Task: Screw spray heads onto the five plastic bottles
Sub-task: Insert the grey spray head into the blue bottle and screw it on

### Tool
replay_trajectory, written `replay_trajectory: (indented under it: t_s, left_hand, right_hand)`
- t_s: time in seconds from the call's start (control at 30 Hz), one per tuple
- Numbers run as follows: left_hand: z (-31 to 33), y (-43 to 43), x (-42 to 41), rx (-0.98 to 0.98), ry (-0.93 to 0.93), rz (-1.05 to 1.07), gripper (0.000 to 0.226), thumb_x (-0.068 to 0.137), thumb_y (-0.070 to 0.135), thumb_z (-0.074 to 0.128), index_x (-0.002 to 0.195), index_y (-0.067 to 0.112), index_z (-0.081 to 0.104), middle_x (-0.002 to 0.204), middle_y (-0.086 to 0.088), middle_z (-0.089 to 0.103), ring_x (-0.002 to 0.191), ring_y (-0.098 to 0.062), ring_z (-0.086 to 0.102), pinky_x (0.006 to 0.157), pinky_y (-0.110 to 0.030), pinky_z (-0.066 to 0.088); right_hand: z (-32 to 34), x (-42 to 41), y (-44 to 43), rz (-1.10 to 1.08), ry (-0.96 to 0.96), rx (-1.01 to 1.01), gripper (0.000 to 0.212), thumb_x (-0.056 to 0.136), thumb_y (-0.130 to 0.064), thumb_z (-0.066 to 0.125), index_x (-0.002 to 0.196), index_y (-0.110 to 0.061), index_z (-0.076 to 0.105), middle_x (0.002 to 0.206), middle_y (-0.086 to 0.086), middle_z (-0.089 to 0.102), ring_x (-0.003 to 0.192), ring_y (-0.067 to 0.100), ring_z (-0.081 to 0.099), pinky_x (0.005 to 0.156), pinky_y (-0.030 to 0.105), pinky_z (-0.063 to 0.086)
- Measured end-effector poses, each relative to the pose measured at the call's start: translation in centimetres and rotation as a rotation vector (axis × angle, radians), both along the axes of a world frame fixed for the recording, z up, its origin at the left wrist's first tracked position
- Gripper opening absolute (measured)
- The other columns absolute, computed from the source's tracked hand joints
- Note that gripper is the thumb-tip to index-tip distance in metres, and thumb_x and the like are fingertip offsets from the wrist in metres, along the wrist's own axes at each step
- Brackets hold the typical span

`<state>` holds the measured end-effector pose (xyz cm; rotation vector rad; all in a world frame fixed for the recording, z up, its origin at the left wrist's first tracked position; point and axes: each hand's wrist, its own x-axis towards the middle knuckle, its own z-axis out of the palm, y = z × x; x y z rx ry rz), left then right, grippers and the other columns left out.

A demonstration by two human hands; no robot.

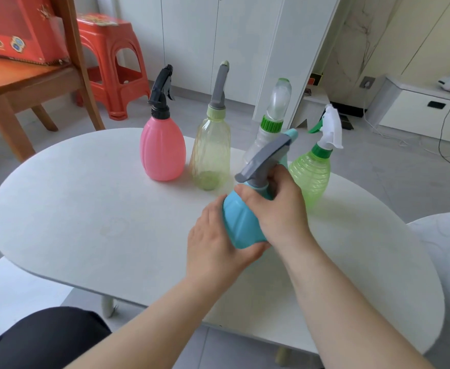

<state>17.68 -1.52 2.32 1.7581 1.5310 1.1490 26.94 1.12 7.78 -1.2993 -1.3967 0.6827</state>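
Note:
I hold a blue bottle (241,222) tilted above the white table (85,209). My left hand (216,243) cups its base and side. My right hand (282,206) wraps the neck, where a grey spray head (267,158) with a blue collar sits on the bottle. Behind stand a pink bottle (162,150) with a black spray head (162,87), a pale yellow bottle (212,153) with a grey head (220,86), a clear bottle (261,141) with a green collar and clear head (279,98), and a green bottle (310,174) with a white head (331,126).
A wooden chair (19,86) with a red box and a red plastic stool (112,62) stand behind the table on the left. White cabinets are at the back. A second white surface (447,235) lies at the right edge.

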Motion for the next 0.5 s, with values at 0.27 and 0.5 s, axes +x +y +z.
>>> replay_trajectory:
  t_s: [0.27,0.5]
  left_hand:
    - [1.0,2.3,-3.5,-0.251,-0.291,-0.556,0.082,0.053,0.02,0.073,0.118,0.049,0.032,0.125,0.025,0.043,0.106,0.021,0.044,0.081,-0.004,0.042]
    - [0.1,0.9,-0.1,-0.072,-0.138,-0.058,0.09,0.048,0.04,0.082,0.124,0.032,0.034,0.119,0.009,0.053,0.111,-0.012,0.05,0.092,-0.032,0.044]
  right_hand:
    - [1.8,3.3,0.7,0.643,0.176,-0.271,0.025,0.067,-0.003,0.063,0.088,-0.013,0.056,0.08,-0.013,0.071,0.087,0.004,0.063,0.079,0.016,0.05]
    - [0.3,0.6,0.3,0.087,0.063,-0.063,0.019,0.071,-0.014,0.068,0.08,-0.024,0.054,0.081,-0.01,0.063,0.083,0.012,0.061,0.078,0.027,0.047]
